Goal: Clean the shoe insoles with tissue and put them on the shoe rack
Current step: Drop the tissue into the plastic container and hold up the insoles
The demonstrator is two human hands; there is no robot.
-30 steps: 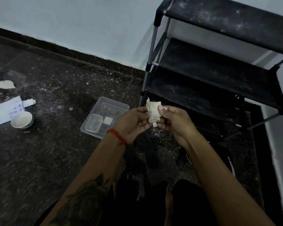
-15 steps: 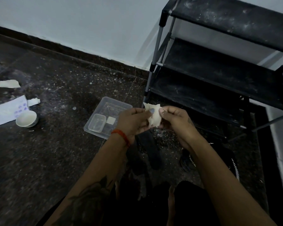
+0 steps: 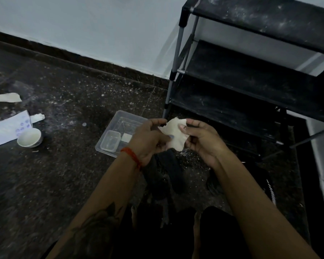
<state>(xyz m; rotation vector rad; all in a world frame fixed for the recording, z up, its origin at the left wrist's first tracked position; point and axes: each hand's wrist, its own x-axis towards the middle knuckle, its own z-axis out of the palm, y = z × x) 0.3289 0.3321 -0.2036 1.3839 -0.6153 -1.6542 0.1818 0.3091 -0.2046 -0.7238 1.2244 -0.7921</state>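
Currently both hands are on the tissue [image 3: 174, 136]: left hand [image 3: 150, 141] pinches its left edge, right hand [image 3: 202, 141] pinches the right edge, sheet spread between them at chest level, above the floor in front of the shoe rack [image 3: 251, 85]. Tissue looks thin, limp, tears easily, so I'd hold it by the edges only while opening it, then bunch it into a pad in one hand for wiping. Insoles [image 3: 173, 171] appear to be the dark flat strips on the floor just below my hands; too dim to be sure how many or which way up. My guess: light, flexible, slightly grippy, best taken at the heel end with thumb on top so they don't flop. Rack shelves are dusty and bare, lowest shelf nearest, reach looks unobstructed. Clear plastic tray [image 3: 120, 135] with a smaller tub inside sits just left of my left hand, could get knocked. Further left, well apart: white bowl [image 3: 29, 138], a printed paper sheet [image 3: 6, 130], paper scraps [image 3: 6, 97]. Floor is speckled with grit, so avoid dropping the tissue.
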